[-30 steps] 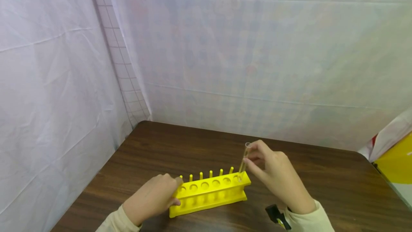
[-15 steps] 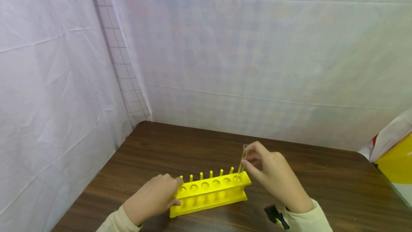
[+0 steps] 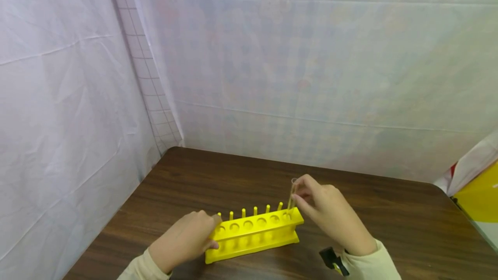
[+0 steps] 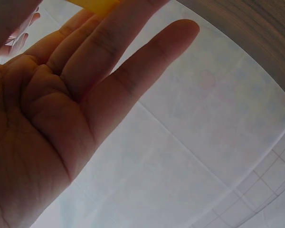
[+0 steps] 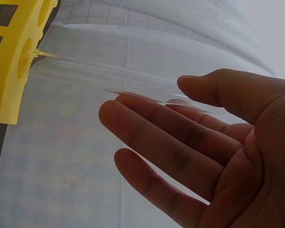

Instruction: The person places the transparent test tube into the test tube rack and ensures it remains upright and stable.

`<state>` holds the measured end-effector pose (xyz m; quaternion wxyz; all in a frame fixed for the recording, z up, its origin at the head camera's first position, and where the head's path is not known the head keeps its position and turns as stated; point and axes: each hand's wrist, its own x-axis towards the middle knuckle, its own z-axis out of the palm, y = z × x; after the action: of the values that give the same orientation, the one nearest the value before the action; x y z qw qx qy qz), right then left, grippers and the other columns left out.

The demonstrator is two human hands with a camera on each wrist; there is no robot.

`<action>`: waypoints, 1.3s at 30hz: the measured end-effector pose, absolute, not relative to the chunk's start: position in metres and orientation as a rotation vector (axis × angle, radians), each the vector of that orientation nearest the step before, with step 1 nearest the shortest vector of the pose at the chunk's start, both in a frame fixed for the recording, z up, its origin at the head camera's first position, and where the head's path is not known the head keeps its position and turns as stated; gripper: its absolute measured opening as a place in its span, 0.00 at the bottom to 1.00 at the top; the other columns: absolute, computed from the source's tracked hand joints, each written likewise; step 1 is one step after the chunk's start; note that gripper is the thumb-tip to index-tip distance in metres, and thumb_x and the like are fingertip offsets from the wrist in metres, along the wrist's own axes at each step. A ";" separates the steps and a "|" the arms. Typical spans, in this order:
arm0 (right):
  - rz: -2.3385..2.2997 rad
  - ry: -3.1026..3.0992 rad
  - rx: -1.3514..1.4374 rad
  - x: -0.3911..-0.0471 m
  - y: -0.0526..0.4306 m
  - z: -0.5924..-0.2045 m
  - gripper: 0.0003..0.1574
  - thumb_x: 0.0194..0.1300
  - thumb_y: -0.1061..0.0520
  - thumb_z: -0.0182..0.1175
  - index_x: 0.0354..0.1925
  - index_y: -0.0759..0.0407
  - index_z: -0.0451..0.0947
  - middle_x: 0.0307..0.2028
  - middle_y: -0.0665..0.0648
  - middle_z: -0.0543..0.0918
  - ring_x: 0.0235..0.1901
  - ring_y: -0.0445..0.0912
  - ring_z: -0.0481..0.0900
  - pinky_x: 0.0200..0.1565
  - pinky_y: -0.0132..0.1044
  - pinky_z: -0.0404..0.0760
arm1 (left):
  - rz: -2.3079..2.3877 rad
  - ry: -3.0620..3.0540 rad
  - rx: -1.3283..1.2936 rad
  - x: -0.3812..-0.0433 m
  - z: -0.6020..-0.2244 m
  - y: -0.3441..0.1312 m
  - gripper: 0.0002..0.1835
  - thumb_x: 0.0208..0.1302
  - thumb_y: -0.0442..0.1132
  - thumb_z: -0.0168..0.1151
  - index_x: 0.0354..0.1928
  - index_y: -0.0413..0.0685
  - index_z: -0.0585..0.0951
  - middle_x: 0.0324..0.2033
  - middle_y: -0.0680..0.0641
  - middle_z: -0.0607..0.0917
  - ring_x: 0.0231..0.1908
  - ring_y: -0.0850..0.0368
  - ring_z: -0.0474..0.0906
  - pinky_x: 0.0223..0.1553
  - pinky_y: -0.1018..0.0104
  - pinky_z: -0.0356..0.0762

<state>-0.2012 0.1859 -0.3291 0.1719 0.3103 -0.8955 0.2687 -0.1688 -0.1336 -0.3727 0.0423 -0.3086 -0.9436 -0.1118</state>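
A yellow test tube rack (image 3: 254,230) with a row of round holes and upright pegs stands on the table. My left hand (image 3: 186,237) grips its left end, thumb in front and fingers behind; the left wrist view shows that palm (image 4: 42,118) with a yellow bit of rack (image 4: 97,5) by the fingers. Between thumb and fingers, my right hand (image 3: 330,214) pinches a clear glass test tube (image 3: 292,195) near its rim. The tube's lower end sits in the rack's rightmost hole. In the right wrist view the tube (image 5: 118,76) runs from the hand into the hole.
The dark wood-grain table (image 3: 218,172) has a white cloth curtain (image 3: 295,77) behind it and another (image 3: 70,111) on the left. A yellow object (image 3: 478,193) stands at the right edge. A black strap piece (image 3: 333,261) hangs at my right cuff.
My right hand has moved slightly down and left, and the tube has sunk a little deeper into the hole and stands more upright. The left hand and rack have stayed nearly still.
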 end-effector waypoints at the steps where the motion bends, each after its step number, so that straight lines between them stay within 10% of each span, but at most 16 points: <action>1: 0.755 -2.546 0.878 -0.201 0.186 -0.329 0.11 0.69 0.63 0.68 0.46 0.58 0.77 0.36 0.47 0.89 0.35 0.37 0.87 0.37 0.27 0.85 | -0.340 -2.891 -0.942 -0.169 -0.373 -0.134 0.22 0.51 0.43 0.82 0.42 0.37 0.83 0.24 0.47 0.84 0.20 0.61 0.77 0.22 0.69 0.79; 39: 0.712 -2.750 0.844 -0.212 0.192 -0.335 0.06 0.67 0.59 0.71 0.39 0.56 0.81 0.33 0.45 0.87 0.33 0.38 0.87 0.34 0.27 0.85 | -0.334 -2.926 -0.922 -0.170 -0.373 -0.133 0.24 0.51 0.44 0.81 0.44 0.37 0.84 0.27 0.47 0.86 0.24 0.58 0.81 0.25 0.67 0.82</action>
<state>-0.2123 0.1921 -0.3350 0.0889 0.2836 -0.9243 0.2393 -0.1698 -0.1332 -0.3728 0.0277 -0.2987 -0.9478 -0.1081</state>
